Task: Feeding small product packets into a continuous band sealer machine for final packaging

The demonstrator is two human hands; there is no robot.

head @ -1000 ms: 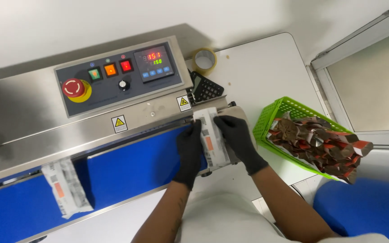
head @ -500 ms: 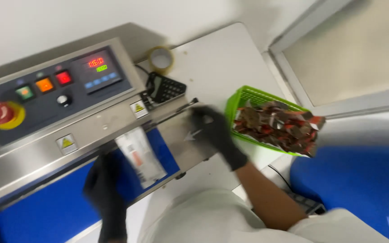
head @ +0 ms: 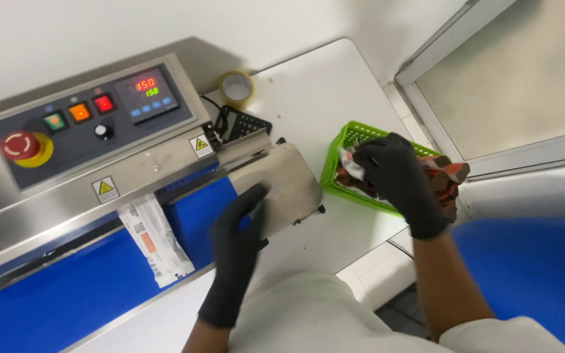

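Your right hand [head: 397, 176], in a black glove, reaches into the green plastic basket [head: 338, 153] at the right edge of the white tabletop [head: 308, 91], fingers curled down onto a white-and-red sachet [head: 354, 167] at the basket's near-left corner; whether the fingers actually clamp it cannot be told from here. The basket is heaped with more red-and-brown sachets [head: 446, 173].

Your left hand [head: 240, 238], also gloved in black, lies flat with the fingers together and empty, resting at the near edge of the steel feed plate [head: 286, 180] where it meets the blue conveyor belt [head: 67, 297] of the band sealing machine [head: 47, 196].

One white sachet with red print [head: 155, 238] lies on the belt to the left of that hand, its top end tucked under the machine's steel sealing rail, well apart from your fingers.

On the sloped control panel [head: 93, 117] sit a red emergency-stop button [head: 21, 145], three lit square switches, a black knob and a digital temperature display showing red and green digits. Behind the machine, a roll of clear tape [head: 237, 88] and a black calculator [head: 243, 124] rest on the tabletop.
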